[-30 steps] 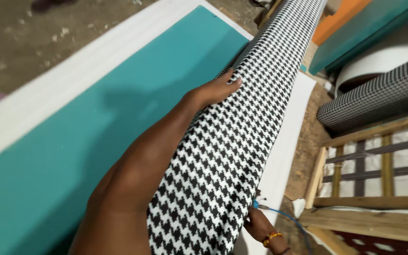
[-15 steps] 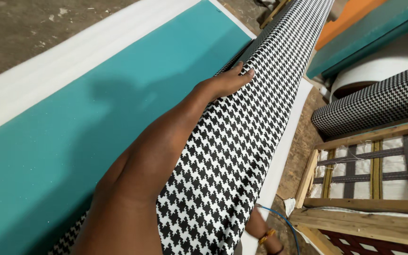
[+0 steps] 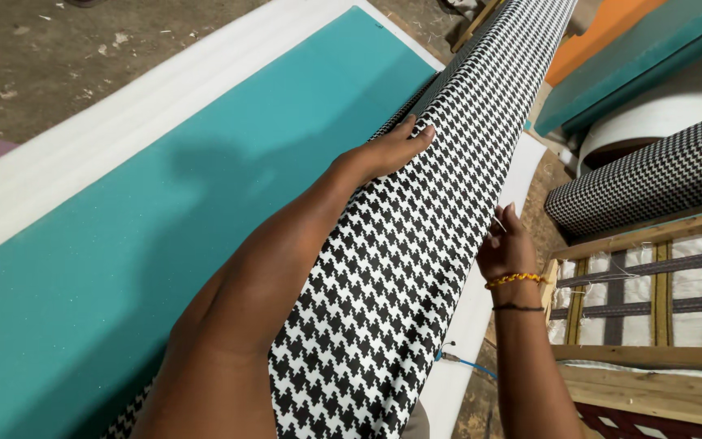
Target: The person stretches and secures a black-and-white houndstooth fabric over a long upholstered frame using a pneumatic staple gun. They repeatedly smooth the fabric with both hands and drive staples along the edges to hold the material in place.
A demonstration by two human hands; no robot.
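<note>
1. A long cushion covered in black-and-white houndstooth fabric (image 3: pixel 416 236) runs diagonally from the bottom centre of the view to the top right.
2. It lies along the right edge of a teal foam slab (image 3: pixel 164 244), which sits on a white foam sheet (image 3: pixel 67 154) over a dirt floor (image 3: pixel 58 65).
3. The left hand (image 3: pixel 392 150) rests flat on the top of the houndstooth fabric, fingers extended and close together, gripping nothing; the forearm lies along the cushion.
4. The right hand (image 3: pixel 504 244) is at the cushion's right side, fingers curled against the fabric edge. It seems to pinch the cloth or a thread, but the view is too poor to be sure.
5. The right wrist carries a yellow-orange beaded bracelet (image 3: pixel 513 280) and a thin dark band.
6. The hands are well apart, one on top, one at the side.
7. To the right lie a wooden frame with webbing straps (image 3: pixel 652 276), a second houndstooth roll (image 3: pixel 652 175), and orange and teal cushions.
</note>
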